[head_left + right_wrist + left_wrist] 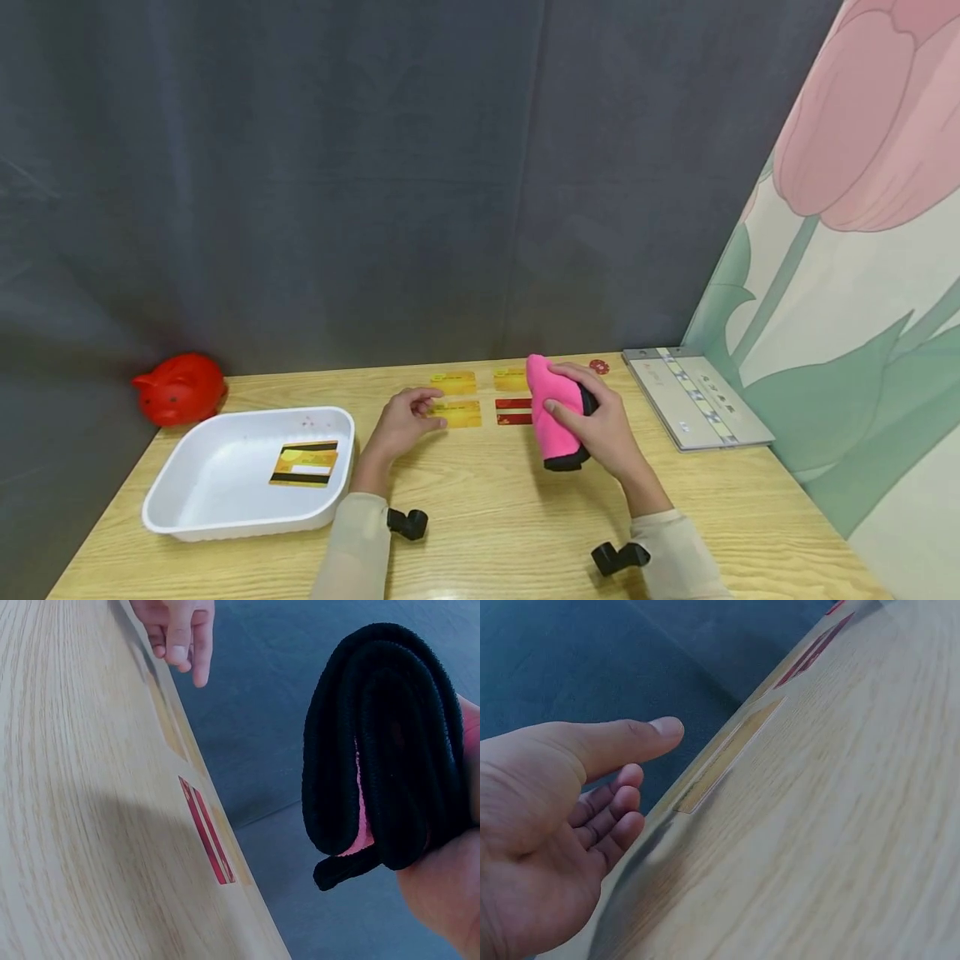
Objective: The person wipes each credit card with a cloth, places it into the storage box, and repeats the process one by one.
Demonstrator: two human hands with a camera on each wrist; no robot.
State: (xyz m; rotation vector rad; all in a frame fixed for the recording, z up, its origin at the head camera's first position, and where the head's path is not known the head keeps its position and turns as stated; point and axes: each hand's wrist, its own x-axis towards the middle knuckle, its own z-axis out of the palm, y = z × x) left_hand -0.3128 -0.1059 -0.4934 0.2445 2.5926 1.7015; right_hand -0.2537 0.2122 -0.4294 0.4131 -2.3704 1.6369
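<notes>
A folded bundle of bright pink, soft-looking cloth with black edging (551,408) is clamped between the thumb and fingers of the right hand (606,421), right of centre in the lower half of the head view. By its shadow, it seems to be held above the pale wood-grain tabletop (480,508). The cloth is judged light, pliable and unlikely to slip or be damaged; since the layers could spring apart, it is best grasped across the whole stack, around mid-length, as is done here. The right forearm is angled in from the lower right, and the bundle is tilted slightly.

At the centre of the frame, nothing is seen to be held by the left hand (401,423): its thumb is kept apart from loosely bent fingers, beside a flat yellow rectangular card (461,414). A red card with a pale stripe (513,412) is placed between the hands.
</notes>
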